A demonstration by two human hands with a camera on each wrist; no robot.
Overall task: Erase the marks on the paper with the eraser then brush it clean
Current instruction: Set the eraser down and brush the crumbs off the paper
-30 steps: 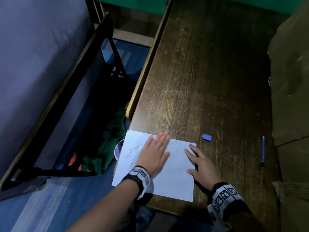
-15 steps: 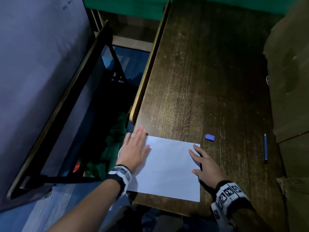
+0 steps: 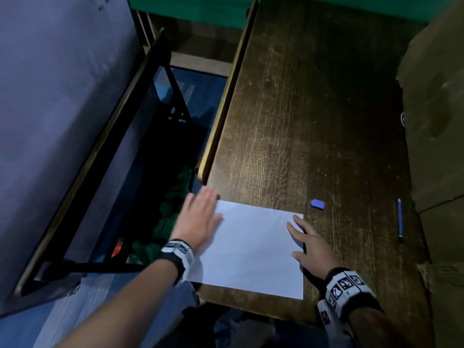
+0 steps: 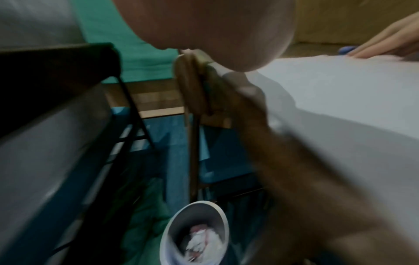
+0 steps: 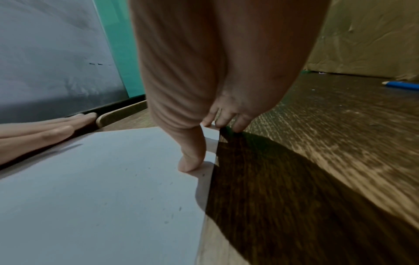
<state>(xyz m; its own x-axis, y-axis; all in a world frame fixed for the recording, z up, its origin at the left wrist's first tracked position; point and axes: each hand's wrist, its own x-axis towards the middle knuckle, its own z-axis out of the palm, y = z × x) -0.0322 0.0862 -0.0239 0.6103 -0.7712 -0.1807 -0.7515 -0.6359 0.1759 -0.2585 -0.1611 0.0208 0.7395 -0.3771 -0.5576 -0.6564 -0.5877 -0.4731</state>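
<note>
A white sheet of paper (image 3: 253, 247) lies at the near left corner of the dark wooden desk (image 3: 313, 121). My left hand (image 3: 200, 217) lies flat with straight fingers over the paper's left edge, partly past the desk's edge. My right hand (image 3: 306, 244) is spread, its fingertips pressing on the paper's right edge. In the right wrist view the paper (image 5: 102, 188) shows only a few small dark specks. A small blue eraser (image 3: 317, 204) lies on the desk just beyond the paper's far right corner, touched by neither hand.
A blue pencil (image 3: 400, 219) lies on the desk to the right. A white bin (image 4: 195, 234) with crumpled paper stands on the floor below the desk's left edge. A dark-framed bed (image 3: 62, 121) is on the left, brown covered bulk (image 3: 439, 121) on the right.
My left hand has swept from the paper's middle to its left edge and off the desk. The dark crumbs seen on the paper's left part are gone. The right hand has stayed put.
</note>
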